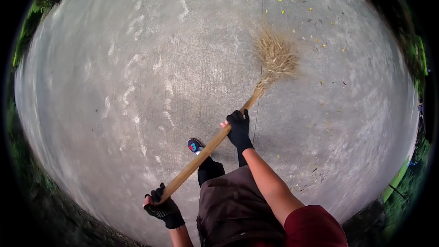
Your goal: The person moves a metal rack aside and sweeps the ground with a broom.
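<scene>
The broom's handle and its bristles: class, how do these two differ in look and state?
The handle is one straight brown stick, whereas the bristles are many thin, pale straw-coloured strands. The handle is narrow, while the bristles fan out. The left hand and right hand grip the handle; neither touches the bristles. Both are parts of the same broom.

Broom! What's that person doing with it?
A person holds a straw broom in both hands. The left hand grips near the wooden handle's top end, and the right hand grips lower, closer to the bristles. The bristles look blurry, out over grey ground, with small yellow leaves scattered nearby.
</scene>
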Motion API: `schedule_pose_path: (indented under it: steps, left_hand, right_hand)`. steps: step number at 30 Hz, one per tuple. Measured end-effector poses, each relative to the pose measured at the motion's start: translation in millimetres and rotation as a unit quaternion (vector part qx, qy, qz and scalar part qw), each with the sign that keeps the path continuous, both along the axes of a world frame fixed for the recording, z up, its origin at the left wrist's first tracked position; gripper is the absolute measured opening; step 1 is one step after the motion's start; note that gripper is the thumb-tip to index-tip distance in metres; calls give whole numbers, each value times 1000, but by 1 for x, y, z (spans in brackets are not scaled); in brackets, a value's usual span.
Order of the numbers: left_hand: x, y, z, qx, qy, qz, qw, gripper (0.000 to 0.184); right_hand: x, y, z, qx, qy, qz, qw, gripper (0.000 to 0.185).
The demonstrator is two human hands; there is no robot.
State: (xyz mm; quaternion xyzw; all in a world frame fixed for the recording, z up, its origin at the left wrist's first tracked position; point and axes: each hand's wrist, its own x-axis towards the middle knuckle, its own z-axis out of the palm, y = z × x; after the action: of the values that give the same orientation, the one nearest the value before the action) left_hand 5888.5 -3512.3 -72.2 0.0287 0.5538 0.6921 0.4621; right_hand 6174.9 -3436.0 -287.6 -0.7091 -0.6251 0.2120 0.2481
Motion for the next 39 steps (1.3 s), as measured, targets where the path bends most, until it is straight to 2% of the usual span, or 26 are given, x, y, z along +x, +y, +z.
schedule_pose_path:
  steps: [1,3,4,5,7,8,10,12,15,17,19,21,23,25,26,27,29,30,31,32,33,34,35,36,37,39]
  left_hand:
    - [75,31,-12,26,-46,-73,996,23]
    - [195,54,-44,-23,-81,-256,963,21]
    - [247,65,-26,-81,-69,-361,926,21]
    - [291,66,-28,-21,9,-419,908,25]
    - [328,96,25,8,-91,-412,906,28]
    - [316,104,26,54,-103,-415,902,27]
    - [274,134,35,-6,-135,-329,935,25]
    - [198,155,34,53,-141,-286,946,23]
    - [91,158,64,135,-96,-148,975,28]
    - [28,146,98,224,-56,-110,967,32]
    - [-13,129,126,217,37,-46,974,33]
    - [5,132,157,190,45,139,971,22]
    - [29,153,155,164,114,217,955,27]
    - [81,210,144,57,259,293,919,27]
    - [67,213,104,2,441,275,854,29]
    - [45,219,86,-10,445,270,854,29]
    - [8,225,66,-264,678,53,683,30]
    - [30,273,56,-188,647,96,733,30]
    - [61,313,45,-57,399,58,913,31]
    - [98,361,39,25,102,98,990,34]
    - [143,403,18,77,26,-60,995,32]
    - [227,448,7,22,6,-20,1000,26]
    - [288,473,-10,-39,11,-146,988,25]
    - [327,487,-26,-22,-3,-341,940,22]
    - [379,511,-2,-59,42,-412,908,22]
    - [431,531,-9,2,-12,-461,887,22]
  right_hand:
    - [69,-12,-3,-29,-73,-77,994,23]
    - [212,-53,-3,-83,-39,-191,977,27]
    - [267,-76,13,-140,-182,-175,957,29]
    - [310,-103,24,-122,-237,-181,947,31]
    - [356,-133,66,-189,-275,-161,929,35]
    - [361,-143,76,-153,-296,-147,931,36]
    - [358,-137,79,-231,-293,-110,921,24]
    - [344,-107,55,-262,-250,-56,930,29]
    - [252,28,79,-220,-202,140,944,33]
    - [183,120,89,-144,-142,221,954,27]
    - [110,200,90,-48,-88,255,962,30]
    - [45,276,89,8,-39,310,950,27]
    - [-4,339,89,43,-14,322,946,24]
    - [-29,390,76,30,-4,353,935,21]
    - [-30,405,67,21,-5,358,933,20]
    - [-23,413,58,8,1,359,933,20]
    - [17,405,38,-5,11,279,960,14]
    - [48,397,32,-10,24,211,977,14]
    - [88,389,29,-11,32,145,989,16]
    - [131,383,17,16,-30,53,998,22]
    - [183,374,-1,-32,-85,-28,995,23]
    - [246,366,-2,-127,-78,-94,984,23]
    - [317,350,-16,-172,-80,-123,974,26]
    - [374,331,-13,-157,-257,-100,948,24]
    - [429,321,6,-263,-310,-43,913,19]
    - [488,311,40,-338,-369,-65,863,18]
